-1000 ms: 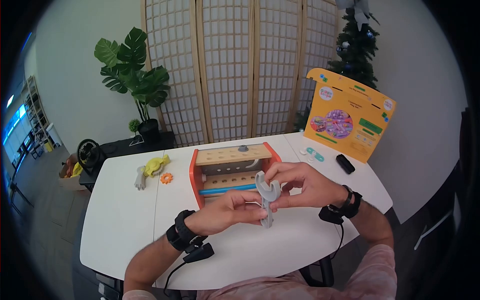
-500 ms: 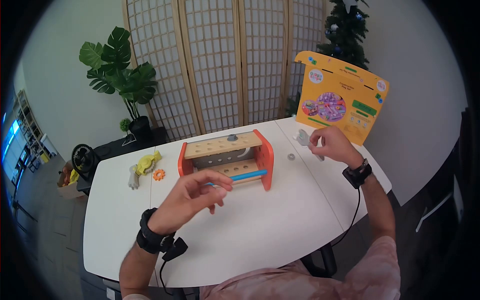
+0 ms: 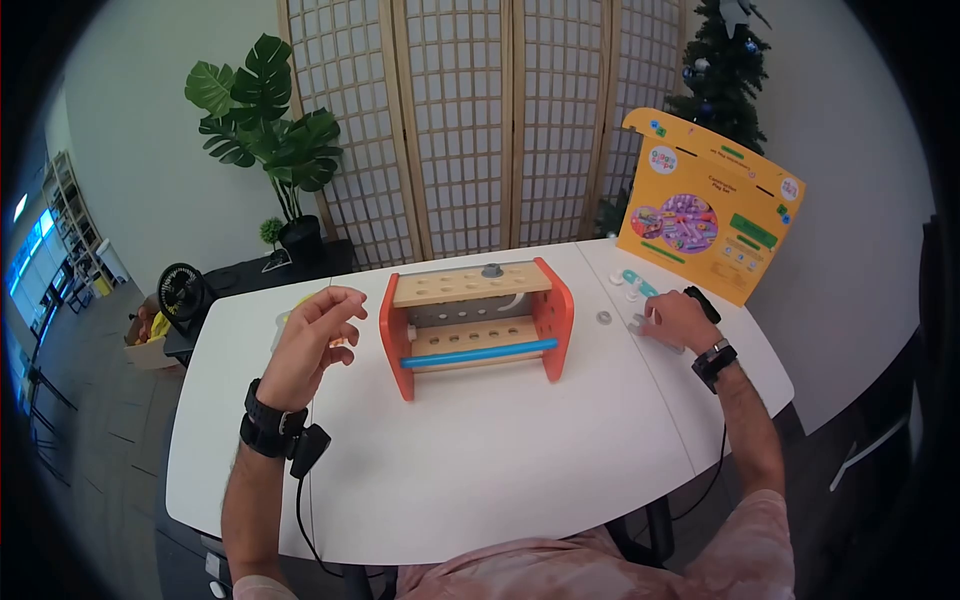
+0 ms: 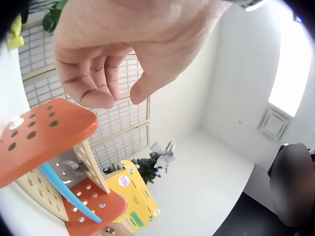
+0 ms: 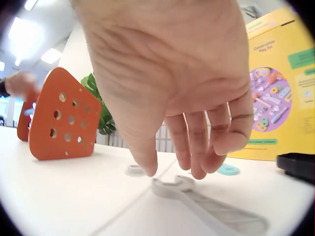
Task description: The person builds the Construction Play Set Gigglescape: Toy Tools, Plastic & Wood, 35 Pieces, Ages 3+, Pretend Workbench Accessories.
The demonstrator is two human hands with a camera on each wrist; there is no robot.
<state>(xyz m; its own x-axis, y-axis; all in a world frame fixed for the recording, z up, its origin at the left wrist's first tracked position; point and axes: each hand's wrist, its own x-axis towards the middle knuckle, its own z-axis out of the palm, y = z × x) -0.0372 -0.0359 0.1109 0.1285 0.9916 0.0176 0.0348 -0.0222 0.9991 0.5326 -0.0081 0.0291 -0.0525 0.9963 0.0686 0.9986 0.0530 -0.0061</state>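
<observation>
The right hand (image 3: 668, 322) hovers low over the table's right side, fingers loosely bent. Below its fingertips a grey toy wrench (image 5: 206, 206) lies on the white table, with a visible gap to the hand (image 5: 182, 93). The left hand (image 3: 302, 345) is raised over the left part of the table, fingers loosely curled and holding nothing; in the left wrist view this hand (image 4: 118, 54) has thumb and fingertips apart. Between the hands stands the wooden toolbox (image 3: 470, 287) with red end panels and a blue bar (image 3: 480, 354).
A grey nut (image 3: 604, 317), teal piece (image 3: 640, 284) and black object (image 3: 703, 304) lie at the right, before a yellow box (image 3: 712, 205). A yellow item (image 3: 287, 316) is partly hidden behind the left hand. A grey piece (image 3: 491, 270) sits on the toolbox top.
Both hands have moved apart from the wrench they held together. The right hand carried it rightward and let it go on the table; the left hand moved left, away from the toolbox.
</observation>
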